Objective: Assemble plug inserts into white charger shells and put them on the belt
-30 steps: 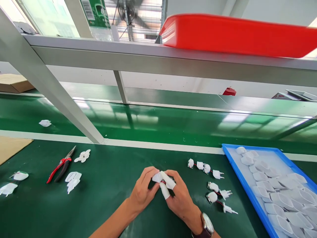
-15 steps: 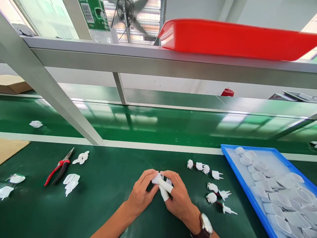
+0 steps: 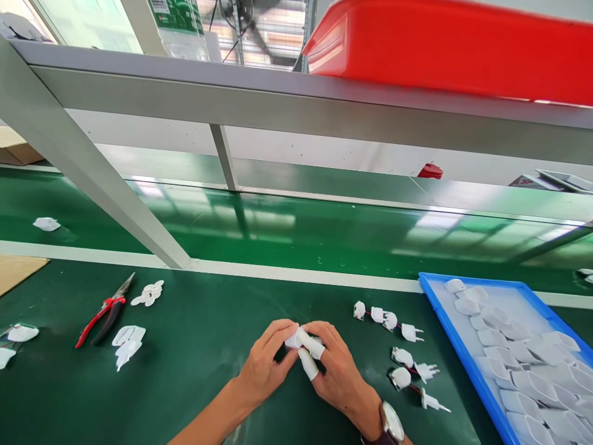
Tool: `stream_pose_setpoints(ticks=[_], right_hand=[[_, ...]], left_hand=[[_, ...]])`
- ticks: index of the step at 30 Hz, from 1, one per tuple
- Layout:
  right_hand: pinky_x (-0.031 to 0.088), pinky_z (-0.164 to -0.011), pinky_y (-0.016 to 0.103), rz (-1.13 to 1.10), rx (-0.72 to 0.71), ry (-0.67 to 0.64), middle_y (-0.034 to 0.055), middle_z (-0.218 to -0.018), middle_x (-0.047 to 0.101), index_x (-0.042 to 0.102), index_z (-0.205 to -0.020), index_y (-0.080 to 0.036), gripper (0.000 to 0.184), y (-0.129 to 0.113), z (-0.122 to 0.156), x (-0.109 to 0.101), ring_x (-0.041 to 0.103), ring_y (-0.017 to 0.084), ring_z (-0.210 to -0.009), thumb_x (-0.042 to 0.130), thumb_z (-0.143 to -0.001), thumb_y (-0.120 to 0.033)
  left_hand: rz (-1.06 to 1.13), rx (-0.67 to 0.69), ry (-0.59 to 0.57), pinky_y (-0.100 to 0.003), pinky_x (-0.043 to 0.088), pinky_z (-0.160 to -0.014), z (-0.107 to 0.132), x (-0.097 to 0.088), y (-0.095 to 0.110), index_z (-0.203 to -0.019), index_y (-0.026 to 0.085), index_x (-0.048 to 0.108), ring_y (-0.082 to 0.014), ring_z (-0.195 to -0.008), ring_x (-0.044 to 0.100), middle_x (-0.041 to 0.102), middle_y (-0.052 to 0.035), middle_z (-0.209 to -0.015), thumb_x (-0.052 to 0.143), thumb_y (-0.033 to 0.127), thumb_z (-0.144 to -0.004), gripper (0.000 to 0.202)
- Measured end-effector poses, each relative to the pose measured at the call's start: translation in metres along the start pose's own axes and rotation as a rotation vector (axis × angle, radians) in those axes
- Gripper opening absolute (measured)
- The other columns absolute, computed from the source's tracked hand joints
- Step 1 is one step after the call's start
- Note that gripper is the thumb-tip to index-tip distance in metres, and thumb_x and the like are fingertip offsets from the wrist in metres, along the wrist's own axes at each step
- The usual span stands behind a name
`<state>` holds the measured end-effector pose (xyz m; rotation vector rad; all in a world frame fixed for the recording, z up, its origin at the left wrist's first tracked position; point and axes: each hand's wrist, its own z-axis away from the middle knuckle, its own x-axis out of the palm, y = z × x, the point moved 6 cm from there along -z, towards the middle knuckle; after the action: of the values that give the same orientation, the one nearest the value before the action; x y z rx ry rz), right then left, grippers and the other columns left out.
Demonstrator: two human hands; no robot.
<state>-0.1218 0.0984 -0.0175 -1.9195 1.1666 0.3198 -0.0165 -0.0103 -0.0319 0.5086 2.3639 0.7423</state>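
My left hand [image 3: 269,358] and my right hand [image 3: 340,377] meet at the middle of the green work surface, both closed on one small white plastic part [image 3: 293,340]. Fingers cover most of that part, so its exact shape is hidden. White finger cots [image 3: 311,344] sit on two fingers of my right hand, and a watch [image 3: 391,423] is on that wrist. To the right of my hands lie several small white plug assemblies [image 3: 412,332] with red wires. Left of them are a few white plastic pieces [image 3: 128,343] and small white discs [image 3: 148,293].
Red-handled pliers [image 3: 107,311] lie at the left. A blue-rimmed tray [image 3: 456,355] of white plastic shells stands at the right. Behind runs a green belt [image 3: 296,232], below a metal frame [image 3: 278,102] carrying a red bin [image 3: 445,49] and a bottle [image 3: 180,31].
The camera view has shifted slightly, so the shelf and red bin sit higher. Both hands stay together on the white part, with only small finger movement.
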Motion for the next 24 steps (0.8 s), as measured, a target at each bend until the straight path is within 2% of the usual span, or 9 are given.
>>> stream_pose_setpoints(ticks=[5,11,16,18,20,22,24], right_hand=[[0.059,-0.088,0.043,0.082,-0.019,0.048,0.0135,-0.118,0.067,0.054,-0.138,-0.018,0.045,0.000,0.005,0.001,0.062,0.024,-0.105,0.055,-0.094,-0.006],[0.059,-0.085,0.044,0.208,-0.071,0.050,0.0145,-0.118,0.066,0.062,-0.127,-0.017,0.041,-0.003,0.007,0.007,0.062,0.026,-0.104,0.051,-0.090,-0.002],[0.060,-0.091,0.048,0.277,-0.075,0.038,0.0133,-0.114,0.069,0.063,-0.125,-0.017,0.038,-0.002,0.004,0.008,0.064,0.026,-0.101,0.052,-0.090,-0.007],[0.059,-0.096,0.049,0.271,-0.060,0.080,0.0152,-0.120,0.068,0.058,-0.133,-0.015,0.040,-0.001,0.003,0.001,0.064,0.027,-0.108,0.054,-0.093,-0.013],[0.059,-0.099,0.050,0.268,-0.044,0.148,0.0175,-0.126,0.066,0.052,-0.140,-0.012,0.047,0.002,0.004,-0.008,0.063,0.028,-0.116,0.056,-0.094,-0.017],[0.059,-0.099,0.050,0.289,-0.048,0.200,0.0185,-0.128,0.065,0.049,-0.145,-0.011,0.051,0.004,0.006,-0.015,0.061,0.029,-0.119,0.057,-0.095,-0.016],[0.060,-0.097,0.050,0.331,-0.067,0.220,0.0178,-0.126,0.066,0.050,-0.144,-0.012,0.050,0.007,0.009,-0.016,0.062,0.029,-0.118,0.055,-0.094,-0.011]], left_hand=[[0.021,-0.032,-0.011,-0.030,0.064,-0.089,-0.002,0.000,-0.005,-0.125,0.020,0.064,-0.0199,-0.101,0.073,0.073,-0.0098,-0.112,0.064,0.010,-0.092,0.034],[-0.010,0.023,-0.028,-0.030,0.064,-0.088,0.002,0.002,-0.008,-0.128,0.021,0.062,-0.0193,-0.102,0.073,0.072,-0.0107,-0.113,0.061,0.007,-0.093,0.038],[-0.094,-0.050,-0.154,-0.034,0.064,-0.091,0.003,0.003,-0.013,-0.135,0.025,0.061,-0.0211,-0.105,0.073,0.072,-0.0100,-0.119,0.061,0.015,-0.096,0.040],[-0.111,-0.052,-0.222,-0.038,0.063,-0.093,-0.008,0.005,-0.019,-0.134,0.026,0.063,-0.0232,-0.106,0.072,0.074,-0.0096,-0.119,0.063,0.020,-0.095,0.039],[-0.152,-0.099,-0.249,-0.044,0.061,-0.095,-0.030,0.005,-0.036,-0.125,0.027,0.069,-0.0253,-0.106,0.071,0.076,-0.0076,-0.113,0.069,0.022,-0.089,0.036],[-0.219,-0.222,-0.220,-0.046,0.059,-0.098,-0.060,0.002,-0.065,-0.115,0.027,0.073,-0.0262,-0.106,0.070,0.078,-0.0056,-0.108,0.073,0.021,-0.082,0.033],[-0.279,-0.316,-0.162,-0.046,0.058,-0.097,-0.093,-0.003,-0.098,-0.111,0.023,0.073,-0.0269,-0.104,0.071,0.077,-0.0073,-0.109,0.071,0.021,-0.079,0.032]])
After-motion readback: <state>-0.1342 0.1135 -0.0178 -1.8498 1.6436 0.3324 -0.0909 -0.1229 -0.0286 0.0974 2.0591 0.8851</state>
